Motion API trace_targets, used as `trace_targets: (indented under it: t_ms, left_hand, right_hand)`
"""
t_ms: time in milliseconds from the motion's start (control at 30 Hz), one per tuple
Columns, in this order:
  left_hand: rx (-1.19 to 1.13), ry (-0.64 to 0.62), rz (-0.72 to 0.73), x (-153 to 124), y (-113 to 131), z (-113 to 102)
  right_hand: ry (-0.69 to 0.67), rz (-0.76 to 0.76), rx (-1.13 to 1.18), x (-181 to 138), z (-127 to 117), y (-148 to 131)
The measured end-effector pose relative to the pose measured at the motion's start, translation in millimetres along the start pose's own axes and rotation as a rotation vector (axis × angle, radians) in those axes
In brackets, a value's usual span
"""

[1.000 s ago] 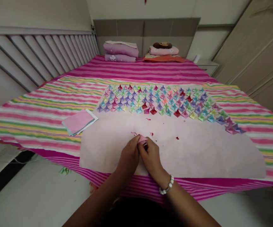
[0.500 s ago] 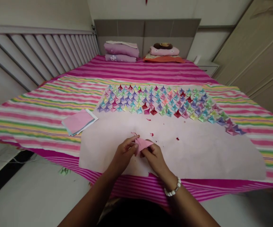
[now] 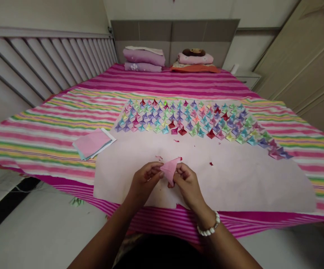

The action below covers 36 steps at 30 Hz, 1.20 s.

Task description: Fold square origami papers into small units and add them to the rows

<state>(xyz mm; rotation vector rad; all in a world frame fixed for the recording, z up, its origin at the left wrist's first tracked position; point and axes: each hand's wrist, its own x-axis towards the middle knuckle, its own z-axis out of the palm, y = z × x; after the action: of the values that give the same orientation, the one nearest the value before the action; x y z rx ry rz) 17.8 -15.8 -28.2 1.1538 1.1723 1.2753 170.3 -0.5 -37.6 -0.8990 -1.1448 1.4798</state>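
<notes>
Between my two hands is a folded piece of pink paper (image 3: 169, 170), roughly triangular, held a little above a large pale sheet (image 3: 234, 179). My left hand (image 3: 146, 181) pinches its left corner between thumb and fingers. On the other side, my right hand (image 3: 186, 183) grips the right edge, its fingertips partly behind the paper. A white bead bracelet (image 3: 209, 225) circles my right wrist. Beyond my hands, rows of small folded paper pieces (image 3: 182, 130) in many colours cover the far part of the sheet.
A stack of square paper (image 3: 92, 143), pink on top, lies left of the sheet. Red scraps (image 3: 211, 163) are scattered near my hands. Folded purple bedding (image 3: 143, 59) and a pink pile (image 3: 195, 59) sit by the headboard (image 3: 156, 33). A slatted railing (image 3: 52, 63) runs along the left.
The pink paper has turned, so a broader face and a downward point now show. My right hand has shifted slightly right and its fingers have moved along the edge.
</notes>
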Motion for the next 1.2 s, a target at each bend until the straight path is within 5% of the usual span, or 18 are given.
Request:
trace_targets:
  t_ms: [300, 633, 1200]
  left_hand:
    - [-0.14, -0.007, -0.054, 0, 3, 5]
    - [-0.074, 0.004, 0.003, -2, 4, -2]
    - [-0.077, -0.006, -0.008, -4, 5, 2]
  right_hand:
    - [0.102, -0.174, 0.042, -6, 4, -6]
    - [-0.104, -0.008, 0.022, -8, -3, -7]
    - [-0.037, 0.011, -0.03, -5, 4, -9]
